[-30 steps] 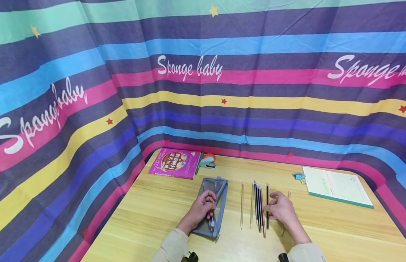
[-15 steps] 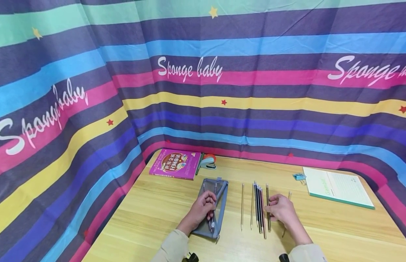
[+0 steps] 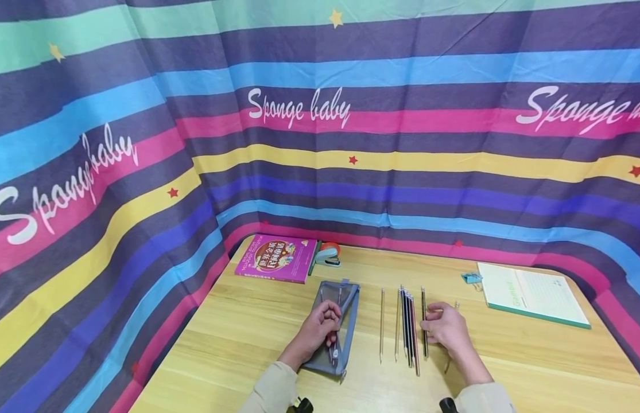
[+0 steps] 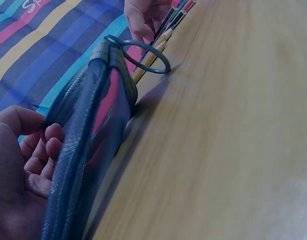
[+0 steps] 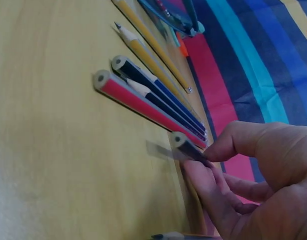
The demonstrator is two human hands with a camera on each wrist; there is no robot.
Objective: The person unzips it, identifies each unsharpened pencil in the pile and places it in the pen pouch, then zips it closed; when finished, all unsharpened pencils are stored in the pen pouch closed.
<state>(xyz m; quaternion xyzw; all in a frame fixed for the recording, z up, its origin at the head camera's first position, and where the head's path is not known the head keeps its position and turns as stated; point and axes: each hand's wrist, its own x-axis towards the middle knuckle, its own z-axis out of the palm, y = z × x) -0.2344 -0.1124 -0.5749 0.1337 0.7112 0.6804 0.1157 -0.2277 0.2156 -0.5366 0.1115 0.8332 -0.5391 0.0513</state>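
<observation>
On the wooden table (image 3: 247, 344) lies a grey mesh pencil case (image 3: 334, 321). My left hand (image 3: 327, 322) holds it, fingers curled over its edge (image 4: 88, 150) in the left wrist view, where my left hand (image 4: 43, 155) sits at lower left. To its right is a row of pencils (image 3: 407, 327), with one lone pencil (image 3: 381, 324) apart. My right hand (image 3: 428, 327) pinches a dark pencil (image 3: 425, 315) at the row's right side. In the right wrist view my right hand (image 5: 203, 155) holds that dark pencil (image 5: 186, 147) next to a red pencil (image 5: 143, 102). Another pencil (image 3: 447, 362) lies partly under the right hand.
A pink book (image 3: 276, 258) and a stapler (image 3: 327, 255) sit at the back left. A binder clip (image 3: 471, 278) and a green-edged notepad (image 3: 531, 292) lie at the back right. A striped curtain (image 3: 320, 143) surrounds the table on three sides.
The dark pencil and my right hand have shifted slightly away from me and to the right. The left hand stays on the pencil case.
</observation>
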